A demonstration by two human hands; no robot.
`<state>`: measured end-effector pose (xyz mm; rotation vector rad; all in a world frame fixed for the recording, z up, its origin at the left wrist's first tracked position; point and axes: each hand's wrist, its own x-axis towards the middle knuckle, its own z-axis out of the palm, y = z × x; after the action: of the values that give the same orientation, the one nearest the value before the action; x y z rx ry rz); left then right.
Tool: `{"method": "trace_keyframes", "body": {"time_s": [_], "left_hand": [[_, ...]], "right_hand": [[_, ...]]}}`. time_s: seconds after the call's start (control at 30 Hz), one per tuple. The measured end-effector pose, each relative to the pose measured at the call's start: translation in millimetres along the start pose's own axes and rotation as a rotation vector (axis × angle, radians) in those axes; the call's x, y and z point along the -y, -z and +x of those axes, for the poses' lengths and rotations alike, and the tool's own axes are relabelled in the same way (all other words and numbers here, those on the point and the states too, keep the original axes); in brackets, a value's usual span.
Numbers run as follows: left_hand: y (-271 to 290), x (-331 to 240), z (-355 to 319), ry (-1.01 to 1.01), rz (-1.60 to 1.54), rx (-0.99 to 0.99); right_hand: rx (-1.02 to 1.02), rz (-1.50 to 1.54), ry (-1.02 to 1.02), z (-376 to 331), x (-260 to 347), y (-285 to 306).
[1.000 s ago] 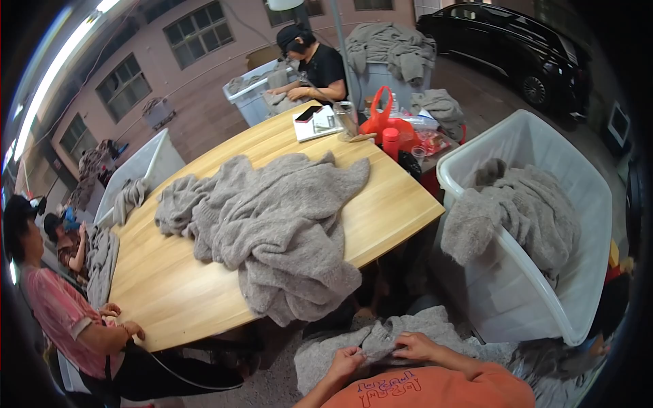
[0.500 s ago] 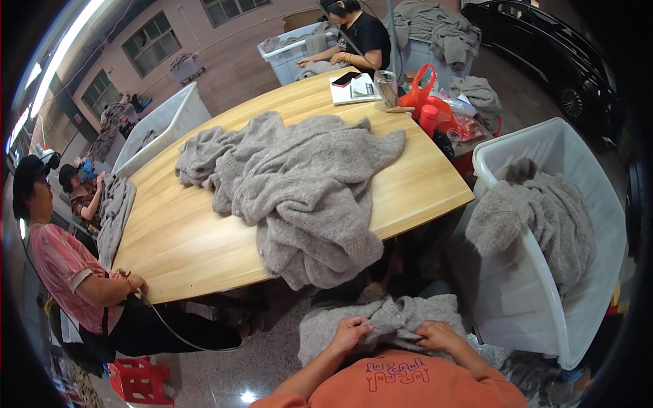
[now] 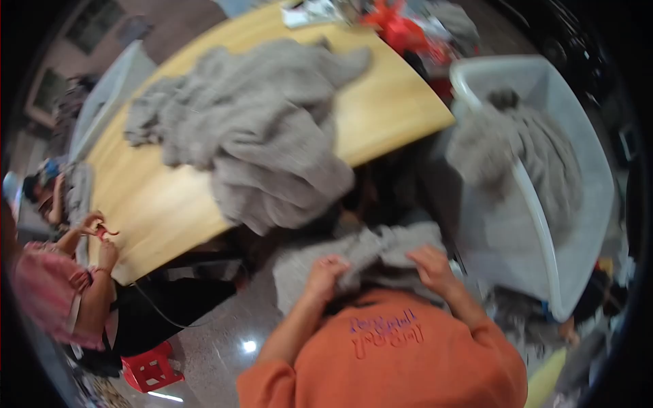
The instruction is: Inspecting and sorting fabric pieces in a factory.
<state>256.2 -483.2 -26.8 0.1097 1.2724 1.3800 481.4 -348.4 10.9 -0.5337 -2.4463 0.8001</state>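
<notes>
A grey fuzzy knit garment (image 3: 292, 272) lies bunched across my lap, close to the table's near edge. My left hand (image 3: 326, 273) is closed on its left part, fingers pinching the fabric. Farther right, my right hand (image 3: 431, 265) grips the same piece, and the knit between the two hands is rumpled. Motion blur hides the exact finger placement. On the wooden table (image 3: 401, 109) ahead rests a large heap of grey knit garments (image 3: 258, 129), which hangs slightly over the near edge.
To my right stands a white plastic bin (image 3: 578, 272) with grey knitwear (image 3: 544, 149) draped over its rim. A co-worker in pink (image 3: 51, 285) sits at left, holding a small red thing (image 3: 103, 231). A red stool (image 3: 151, 367) is below. Red bags (image 3: 398, 30) sit beyond the table.
The view has tilted downward, so the table and bin appear higher. Both my hands still hold the garment. The co-worker at left has raised both hands over the table edge.
</notes>
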Motion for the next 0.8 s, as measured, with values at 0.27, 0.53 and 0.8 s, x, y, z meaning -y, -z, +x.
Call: {"method": "trace_keyframes", "body": {"time_s": [0.27, 0.53, 0.8], "left_hand": [[-2.5, 12.1, 34.1, -0.1, -0.114, 0.012], [-6.0, 24.8, 33.6, -0.102, -0.136, 0.004], [-9.5, 14.1, 31.1, -0.098, -0.088, 0.036]], "right_hand": [[-0.373, -0.079, -0.079, -13.7, -61.6, -11.8], [-0.244, -0.122, -0.069, -25.1, -80.4, -23.0], [-0.132, -0.118, -0.087, -9.5, -57.2, -22.4]]}}
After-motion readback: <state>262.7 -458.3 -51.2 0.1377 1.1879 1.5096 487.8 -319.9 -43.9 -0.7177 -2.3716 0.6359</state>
